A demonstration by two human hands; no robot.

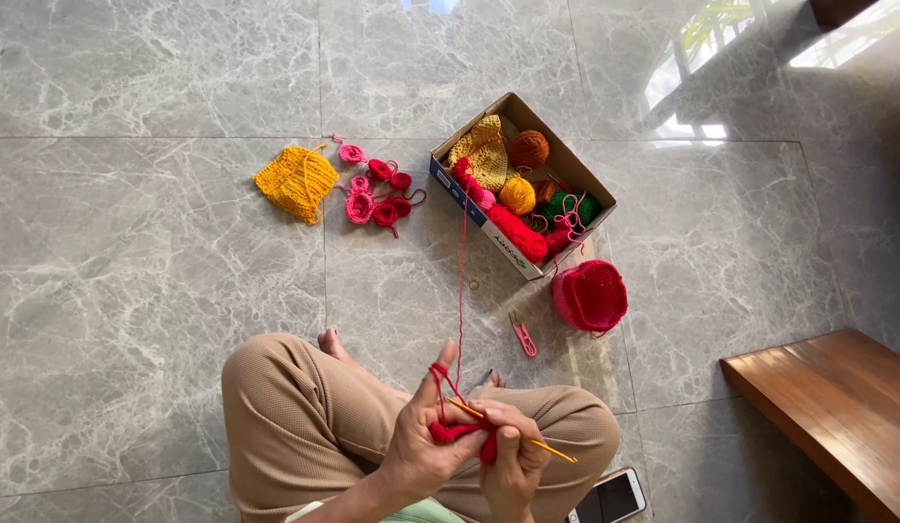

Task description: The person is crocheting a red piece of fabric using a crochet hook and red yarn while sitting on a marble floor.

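Grey marble floor tiles (159, 291) fill the head view, glossy with window glare at one o'clock, and a wooden bench (837, 407) juts in at four o'clock. I see crossed legs in tan trousers (295, 416) at six o'clock, and just above them both hands meet over a small red crochet piece (459, 433). My left hand (426, 446) has its grip closed on the piece, index finger raised with the red yarn strand (460, 281) looped over it and running up to twelve o'clock into the cardboard box (566, 169) of yarn balls. My right hand (513, 460) pinches the piece too and holds an orange crochet hook (527, 441), its tail pointing toward four o'clock.

I judge the piece light, soft and floppy, easily stretched; it is best pinched close to the working stitches. The hook looks thin, stiff and smooth, likely to slip, so it is best held mid-shaft.

At ten o'clock lie a yellow knitted piece (297, 181) and small pink rounds (377, 194); a red crocheted cap (590, 295), pink snips (523, 337) and a phone (612, 497) sit nearer.
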